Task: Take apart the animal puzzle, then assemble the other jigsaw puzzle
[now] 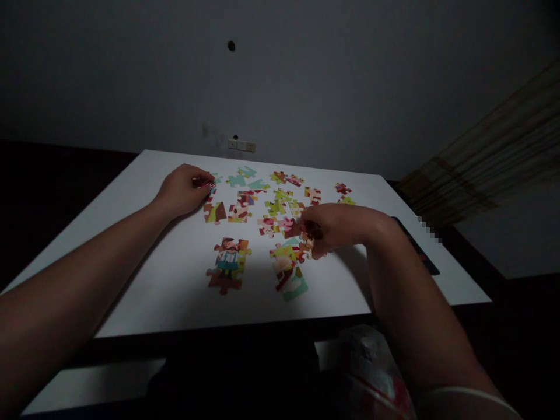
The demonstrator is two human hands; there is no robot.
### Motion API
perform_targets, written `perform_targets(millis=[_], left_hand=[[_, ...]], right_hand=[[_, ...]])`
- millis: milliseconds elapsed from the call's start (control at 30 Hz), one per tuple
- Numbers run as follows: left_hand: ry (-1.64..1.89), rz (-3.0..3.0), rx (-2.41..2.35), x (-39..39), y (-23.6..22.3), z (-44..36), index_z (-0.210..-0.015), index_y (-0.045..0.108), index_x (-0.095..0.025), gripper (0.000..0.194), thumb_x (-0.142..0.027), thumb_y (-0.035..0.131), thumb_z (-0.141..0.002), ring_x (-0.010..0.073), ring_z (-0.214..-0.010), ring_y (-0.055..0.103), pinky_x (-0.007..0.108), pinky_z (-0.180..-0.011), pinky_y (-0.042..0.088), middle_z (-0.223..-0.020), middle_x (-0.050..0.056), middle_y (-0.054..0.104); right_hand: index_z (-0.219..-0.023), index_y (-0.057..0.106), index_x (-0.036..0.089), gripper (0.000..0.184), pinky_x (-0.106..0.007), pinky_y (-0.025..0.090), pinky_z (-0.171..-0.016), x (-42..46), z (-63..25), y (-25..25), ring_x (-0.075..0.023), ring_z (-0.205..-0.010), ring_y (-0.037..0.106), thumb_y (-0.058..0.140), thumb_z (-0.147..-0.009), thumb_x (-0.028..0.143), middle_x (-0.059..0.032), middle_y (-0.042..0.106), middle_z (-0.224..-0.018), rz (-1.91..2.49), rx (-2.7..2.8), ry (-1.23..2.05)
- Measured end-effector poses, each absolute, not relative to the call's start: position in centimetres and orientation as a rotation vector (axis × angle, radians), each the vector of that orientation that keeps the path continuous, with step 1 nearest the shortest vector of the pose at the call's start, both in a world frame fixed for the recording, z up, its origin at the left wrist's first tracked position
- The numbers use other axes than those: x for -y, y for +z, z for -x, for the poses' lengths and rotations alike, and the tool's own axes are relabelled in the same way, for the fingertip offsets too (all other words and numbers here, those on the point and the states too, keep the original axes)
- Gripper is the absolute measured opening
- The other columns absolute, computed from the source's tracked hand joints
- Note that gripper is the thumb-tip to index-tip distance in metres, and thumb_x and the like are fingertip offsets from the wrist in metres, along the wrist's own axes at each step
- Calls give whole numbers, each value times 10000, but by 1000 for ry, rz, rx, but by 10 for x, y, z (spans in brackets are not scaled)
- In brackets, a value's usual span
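My left hand (184,188) is at the left of the scattered pieces, its thumb and fingers pinched on a jigsaw puzzle piece (212,188) with some red and blue showing. Among the pieces on the right, my right hand (330,226) is bent down with its fingers closed at a puzzle piece (307,242); the palm hides much of it. Close to me lies a joined block of pieces (228,263) showing a figure in blue overalls. Right of that is a green and teal cluster (287,269). Several loose pieces (276,204) spread across the middle.
The white table (166,291) reaches back toward a grey wall with sockets (241,145). A dark flat device (426,259) rests along its right side. Below the front edge is a clear plastic bag (371,367). A striped curtain (464,169) hangs at right.
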State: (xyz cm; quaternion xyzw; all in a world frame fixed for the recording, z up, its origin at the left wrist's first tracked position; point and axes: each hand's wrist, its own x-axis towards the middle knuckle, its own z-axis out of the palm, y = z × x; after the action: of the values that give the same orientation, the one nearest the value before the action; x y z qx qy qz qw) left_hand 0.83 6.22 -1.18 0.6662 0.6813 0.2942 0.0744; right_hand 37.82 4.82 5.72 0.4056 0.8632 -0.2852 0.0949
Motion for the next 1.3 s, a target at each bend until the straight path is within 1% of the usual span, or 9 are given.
perform_targets(millis=[100,233,367,467,633,833,1000,1133,1300], left_hand=[[870,-1975,-2054,-63,-13,-8,-1047,710,-212,372,-372,598,-730,226,-916,597,372,-892,508,-1095,70,646],[886,-1992,-2033,-64,-14,-7,-1023,717,-216,347,-375,599,-737,222,-893,602,367,-860,516,-1086,66,645],[896,-2014,-2026,-64,-14,-6,-1022,723,-207,347,-364,612,-734,225,-889,609,359,-865,509,-1073,66,653],[938,-2020,-2016,-63,-14,-6,-1021,727,-193,344,-340,623,-728,227,-889,616,355,-871,506,-1077,77,658],[949,-2003,-2003,-63,-14,-6,-1013,733,-175,349,-323,646,-710,251,-877,628,375,-843,513,-1032,100,676],[1002,-2070,-1961,-64,-18,-5,-1008,734,-163,332,-311,620,-735,236,-858,635,356,-828,502,-1029,107,671],[981,-2149,-2014,-56,-13,-11,-1033,711,-142,329,-282,580,-766,226,-922,608,337,-854,475,-1058,118,643],[919,-2274,-2090,-36,17,-30,-1078,684,-131,329,-242,515,-819,255,-1080,527,373,-935,412,-1145,129,600],[699,-2606,-1718,27,56,-88,-1097,661,-195,310,-309,491,-864,258,-1111,511,394,-956,404,-1172,92,594]], right_hand=[[-733,654,265,209,-333,351,-577,-44,-375,56,-205,-674,555,781,-581,197,-22,633,-688,-1228,-2548,-812],[-701,647,257,190,-341,355,-562,-42,-373,60,-196,-623,546,739,-588,133,-23,633,-648,-1293,-2522,-783],[-854,678,274,272,-344,402,-612,-29,-369,64,-208,-702,568,787,-604,267,-32,658,-768,-1255,-2568,-756],[-1039,660,292,383,-366,442,-756,-5,-370,62,-241,-879,572,754,-674,358,-51,647,-952,-1215,-2744,-571],[-1096,628,275,266,-428,443,-882,44,-393,49,-283,-1025,543,568,-862,387,-88,617,-1094,-1412,-2828,-324],[-1285,540,299,362,-436,399,-1009,76,-418,16,-264,-1215,483,438,-944,362,-72,547,-1306,-1695,-2928,-241],[-1245,562,275,355,-464,413,-977,79,-421,-7,-272,-1197,503,474,-923,393,-76,581,-1274,-1990,-2968,-156],[-1184,596,274,348,-472,412,-957,78,-421,-10,-280,-1170,516,513,-896,452,-81,608,-1227,-2063,-2981,-153],[-1137,627,257,314,-461,389,-966,78,-420,-7,-274,-1177,500,476,-907,409,-84,608,-1225,-2102,-2949,-165]])
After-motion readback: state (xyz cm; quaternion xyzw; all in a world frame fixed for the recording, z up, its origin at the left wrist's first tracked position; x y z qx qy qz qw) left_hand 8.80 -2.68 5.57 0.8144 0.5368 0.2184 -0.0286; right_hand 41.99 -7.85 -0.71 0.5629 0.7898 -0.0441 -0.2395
